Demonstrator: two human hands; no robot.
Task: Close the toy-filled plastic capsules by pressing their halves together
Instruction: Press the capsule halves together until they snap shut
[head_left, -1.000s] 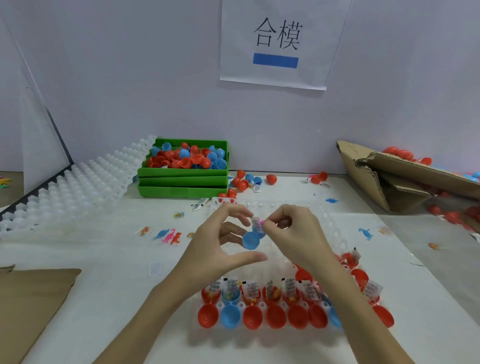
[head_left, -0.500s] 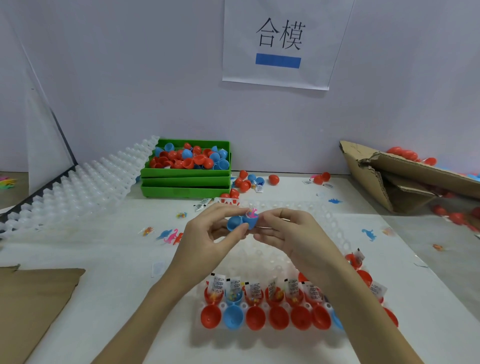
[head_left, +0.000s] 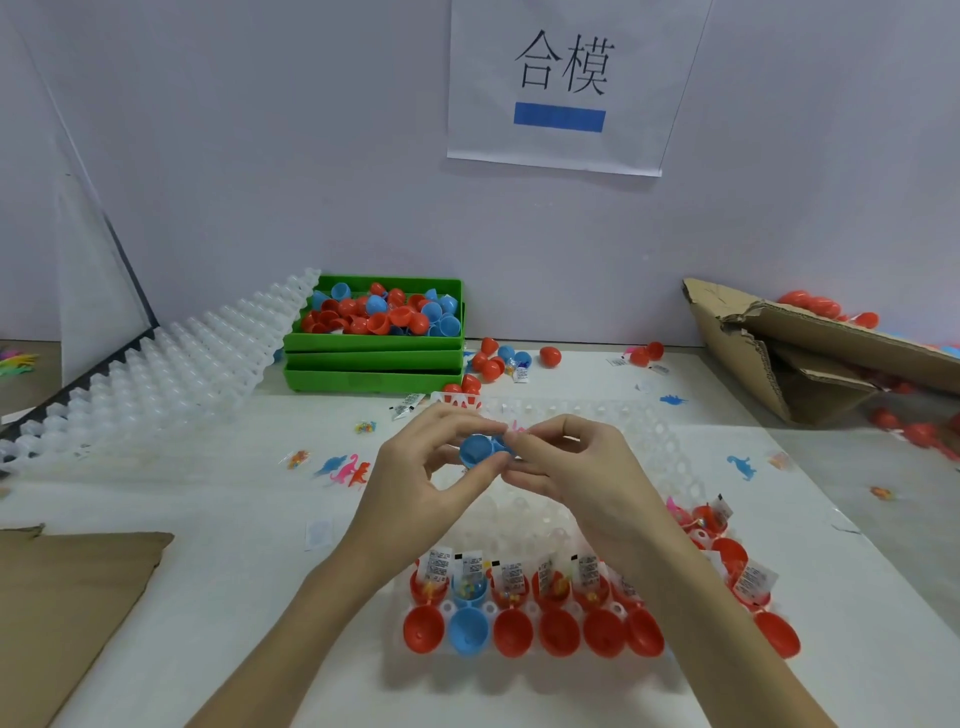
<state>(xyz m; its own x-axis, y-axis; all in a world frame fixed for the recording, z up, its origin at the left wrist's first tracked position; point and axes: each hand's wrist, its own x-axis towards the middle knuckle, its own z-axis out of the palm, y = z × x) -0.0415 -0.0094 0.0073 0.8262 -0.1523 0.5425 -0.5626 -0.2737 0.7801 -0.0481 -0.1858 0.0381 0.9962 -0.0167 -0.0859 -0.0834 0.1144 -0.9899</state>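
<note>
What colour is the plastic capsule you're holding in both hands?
Blue: the plastic capsule pinched between left hand and right hand, seen in the head view.

So a second ago the left hand (head_left: 421, 483) had the blue half (head_left: 475, 449) hanging open below the right hand (head_left: 576, 473), which pinched the toy packet. Since then both hands went up a bit and came together, and the two blue halves got brought side by side between the fingertips, pink toy (head_left: 518, 429) poking out.

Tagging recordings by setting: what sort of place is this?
Probably a small toy-packing workbench: a green bin heaped with capsule halves, a white tray of toy-filled capsules, and a posted paper sign.
</note>
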